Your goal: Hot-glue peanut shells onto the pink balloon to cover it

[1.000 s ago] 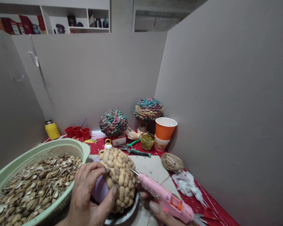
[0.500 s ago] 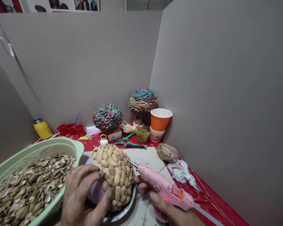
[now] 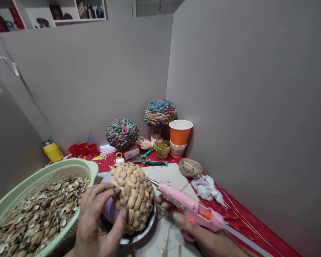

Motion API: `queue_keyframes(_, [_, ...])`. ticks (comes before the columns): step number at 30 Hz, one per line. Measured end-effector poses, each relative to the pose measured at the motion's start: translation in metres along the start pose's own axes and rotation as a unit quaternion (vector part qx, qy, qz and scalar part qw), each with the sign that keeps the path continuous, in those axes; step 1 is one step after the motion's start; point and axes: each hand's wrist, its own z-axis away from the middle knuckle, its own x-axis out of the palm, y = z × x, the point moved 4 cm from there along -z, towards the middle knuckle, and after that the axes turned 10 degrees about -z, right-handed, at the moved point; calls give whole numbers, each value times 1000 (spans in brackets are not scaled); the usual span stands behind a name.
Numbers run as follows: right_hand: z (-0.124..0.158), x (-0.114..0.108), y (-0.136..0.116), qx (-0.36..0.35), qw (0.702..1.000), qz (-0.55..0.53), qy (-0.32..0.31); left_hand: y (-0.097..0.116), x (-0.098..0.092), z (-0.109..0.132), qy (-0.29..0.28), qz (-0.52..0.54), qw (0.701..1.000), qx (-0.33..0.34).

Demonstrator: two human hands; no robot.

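Note:
My left hand [image 3: 97,219] is wrapped round a lilac ball partly covered with glued peanut shells [image 3: 132,194], thumb and fingers pressing on the shells. The ball rests in a dark metal dish [image 3: 139,235]. My right hand [image 3: 200,235] grips a pink glue gun [image 3: 191,210] whose metal nozzle touches the ball's right side. A pale green basket [image 3: 92,171] full of loose peanut shell halves [image 3: 40,214] stands just left of my left hand.
At the back stand two painted shell balls [image 3: 122,132] [image 3: 160,113], an orange paper cup [image 3: 180,132], red small cups [image 3: 82,149], a yellow jar [image 3: 52,151], green-handled pliers [image 3: 149,162], a twine coil [image 3: 190,167] and white scraps [image 3: 207,189]. Grey partition walls close in behind and at right.
The view has swung down and left a little. Both hands keep their hold; the gun's nozzle stays against the ball's right side.

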Motion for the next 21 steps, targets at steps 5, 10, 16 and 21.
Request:
queue_keyframes(5, [-5, -7, 4, 7, 1000, 24, 4, -1, -2, -1, -18, 11, 1000, -8])
queue_keyframes(10, [-3, -7, 4, -2, 1000, 26, 13, -2, -2, -2, -10, 20, 1000, -11])
queue_keyframes(16, [-4, -6, 2, 1, 999, 40, 24, -6, -1, -2, -15, 10, 999, -40])
queue_keyframes(21, [-4, -6, 4, -5, 998, 43, 42, -5, -2, -2, -5, 3, 999, -47])
